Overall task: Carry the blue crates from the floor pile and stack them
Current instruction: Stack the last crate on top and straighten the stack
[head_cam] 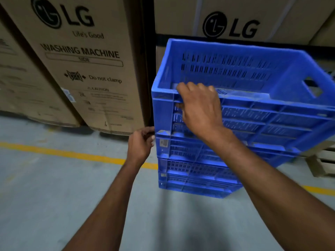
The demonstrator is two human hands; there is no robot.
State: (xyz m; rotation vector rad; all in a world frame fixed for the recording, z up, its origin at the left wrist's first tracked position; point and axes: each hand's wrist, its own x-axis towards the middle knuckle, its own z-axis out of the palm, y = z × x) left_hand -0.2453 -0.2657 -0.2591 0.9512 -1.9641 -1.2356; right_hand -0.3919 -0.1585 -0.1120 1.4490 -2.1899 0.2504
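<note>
Hands work at a top crate [253, 116] that sits on a stack of blue crates [192, 171] on a grey concrete floor [54, 187], seen from the person's own head. The right hand [199, 107] reaches across the near side of the crate, its fingers curled over the near rim close to the left corner and its thumb against the slotted wall below. The left hand [140, 145] is lower down and to the left, at the bottom left corner of the same crate, where that crate meets the one beneath. Its fingers are curled in toward that corner, but it is unclear whether they actually grip the plastic. The open crate lies ahead of both bare forearms and to their right, with a handle slot visible in its right end wall. The stack stands across a yellow line [72, 154] painted on the floor. Tall cardboard boxes [87, 69] printed "LG" and "Washing Machine" rise just behind the stack, and a wooden pallet [324, 163] shows at the right edge.
</note>
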